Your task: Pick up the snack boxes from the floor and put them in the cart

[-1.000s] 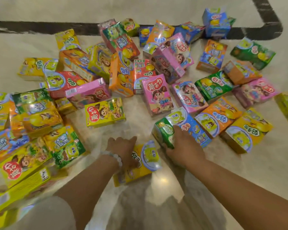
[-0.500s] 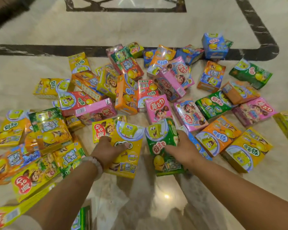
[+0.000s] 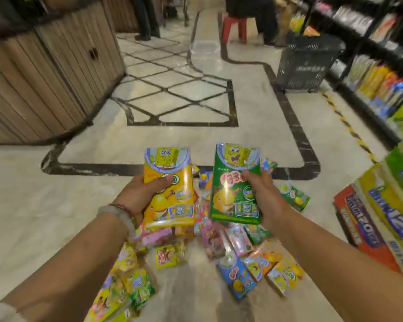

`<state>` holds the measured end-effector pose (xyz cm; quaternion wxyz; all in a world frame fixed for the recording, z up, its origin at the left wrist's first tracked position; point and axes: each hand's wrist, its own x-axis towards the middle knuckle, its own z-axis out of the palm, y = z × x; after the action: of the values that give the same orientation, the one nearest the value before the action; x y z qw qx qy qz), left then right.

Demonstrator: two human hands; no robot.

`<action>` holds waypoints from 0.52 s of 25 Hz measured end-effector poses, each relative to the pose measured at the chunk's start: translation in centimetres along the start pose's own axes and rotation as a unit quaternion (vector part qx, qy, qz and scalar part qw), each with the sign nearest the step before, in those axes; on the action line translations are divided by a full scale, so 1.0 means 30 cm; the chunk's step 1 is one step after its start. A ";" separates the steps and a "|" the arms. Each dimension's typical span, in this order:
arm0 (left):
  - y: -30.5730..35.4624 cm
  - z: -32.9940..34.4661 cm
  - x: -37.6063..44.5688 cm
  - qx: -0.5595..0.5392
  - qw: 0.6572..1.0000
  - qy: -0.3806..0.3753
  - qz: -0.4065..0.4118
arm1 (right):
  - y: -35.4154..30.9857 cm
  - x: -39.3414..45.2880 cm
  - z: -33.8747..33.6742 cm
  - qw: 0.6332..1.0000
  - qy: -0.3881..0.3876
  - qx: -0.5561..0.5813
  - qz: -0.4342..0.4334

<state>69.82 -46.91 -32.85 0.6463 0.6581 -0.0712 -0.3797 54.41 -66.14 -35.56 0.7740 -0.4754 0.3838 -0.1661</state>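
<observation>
— Holding how many?
— Gripping two snack boxes, one per hand: left hand (image 3: 137,196) clasping one yellow box (image 3: 170,205), right hand (image 3: 265,198) clasping one green box (image 3: 233,196), both raised upright above the floor (image 3: 56,194).
— And lying below?
— Sitting scattered near, a heap of boxes (image 3: 219,252) too blurred for counting. Standing far right, one black cart (image 3: 307,63), beside the shelves (image 3: 382,73), well apart from both hands.

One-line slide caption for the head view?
Left hand holds a yellow box, right hand a green box, black cart ahead.
</observation>
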 end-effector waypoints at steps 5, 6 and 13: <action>0.844 0.252 -0.333 0.023 0.993 -0.049 0.102 | -0.858 -0.408 0.093 0.992 0.013 -0.031 -0.122; 0.997 0.309 -0.415 0.028 0.989 -0.060 0.133 | -1.017 -0.505 0.104 0.987 0.019 -0.036 -0.152; 1.612 0.624 -0.939 0.031 0.931 -0.235 0.278 | -1.644 -1.190 0.069 0.933 0.065 -0.037 -0.352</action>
<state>58.17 -52.84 24.69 0.6703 0.5236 -0.4126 -0.3259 38.07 -66.96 23.11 0.6210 -0.5962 0.2472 -0.4447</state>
